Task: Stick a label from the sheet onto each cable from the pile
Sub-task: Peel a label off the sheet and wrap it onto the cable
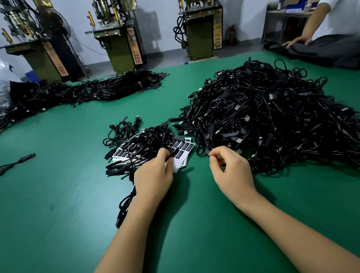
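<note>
Label sheet: black labels, white print, too small to read. Orange placards on machines: lettering blurred, illegible.

Black cable pile right of cable-covered label sheet.

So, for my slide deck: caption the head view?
Left hand at label sheet, right hand pinching at cable pile edge.
</note>
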`<state>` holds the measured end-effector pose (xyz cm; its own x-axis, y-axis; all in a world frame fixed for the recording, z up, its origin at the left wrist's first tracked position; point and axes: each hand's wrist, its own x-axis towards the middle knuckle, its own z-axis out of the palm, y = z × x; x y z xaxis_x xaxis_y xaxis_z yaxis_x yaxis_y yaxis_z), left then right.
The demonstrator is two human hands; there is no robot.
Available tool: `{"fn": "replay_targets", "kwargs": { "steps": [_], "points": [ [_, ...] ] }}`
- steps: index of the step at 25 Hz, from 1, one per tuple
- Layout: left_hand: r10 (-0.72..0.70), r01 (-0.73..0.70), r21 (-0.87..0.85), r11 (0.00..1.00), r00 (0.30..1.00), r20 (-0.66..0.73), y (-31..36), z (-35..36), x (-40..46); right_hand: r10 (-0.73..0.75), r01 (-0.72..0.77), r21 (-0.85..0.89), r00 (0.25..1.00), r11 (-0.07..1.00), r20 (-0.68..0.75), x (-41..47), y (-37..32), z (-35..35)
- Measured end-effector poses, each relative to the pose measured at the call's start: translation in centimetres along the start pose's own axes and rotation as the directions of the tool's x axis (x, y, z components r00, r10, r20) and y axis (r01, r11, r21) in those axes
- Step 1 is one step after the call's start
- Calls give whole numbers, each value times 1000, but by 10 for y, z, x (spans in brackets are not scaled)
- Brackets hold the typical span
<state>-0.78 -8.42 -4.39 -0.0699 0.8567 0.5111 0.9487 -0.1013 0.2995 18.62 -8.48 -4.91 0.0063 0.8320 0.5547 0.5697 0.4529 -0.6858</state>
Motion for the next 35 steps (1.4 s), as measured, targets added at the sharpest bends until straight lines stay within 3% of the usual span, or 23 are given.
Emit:
{"fn": "replay_targets", "kwargs": {
  "steps": [2,6,14,24,35],
  "points": [
    [16,-19,53,998,998,53,2,3,-3,11,-11,13,1000,1000,-4,0,1,0],
    [16,-7,-101,995,996,91,6,6,-5,62,-62,38,998,997,5,10,2,2],
    [-193,238,-419,876,970,147,-4,14,3,98,-93,-33,927,995,363,68,-11,54],
    [-218,276,-472,837,960,175,-5,15,3,54,-11,-194,975,981,217,55,0,74],
    [-212,275,-484,830,960,181,-4,13,1,172,-144,-146,964,979,202,59,3,73]
  ]
}}
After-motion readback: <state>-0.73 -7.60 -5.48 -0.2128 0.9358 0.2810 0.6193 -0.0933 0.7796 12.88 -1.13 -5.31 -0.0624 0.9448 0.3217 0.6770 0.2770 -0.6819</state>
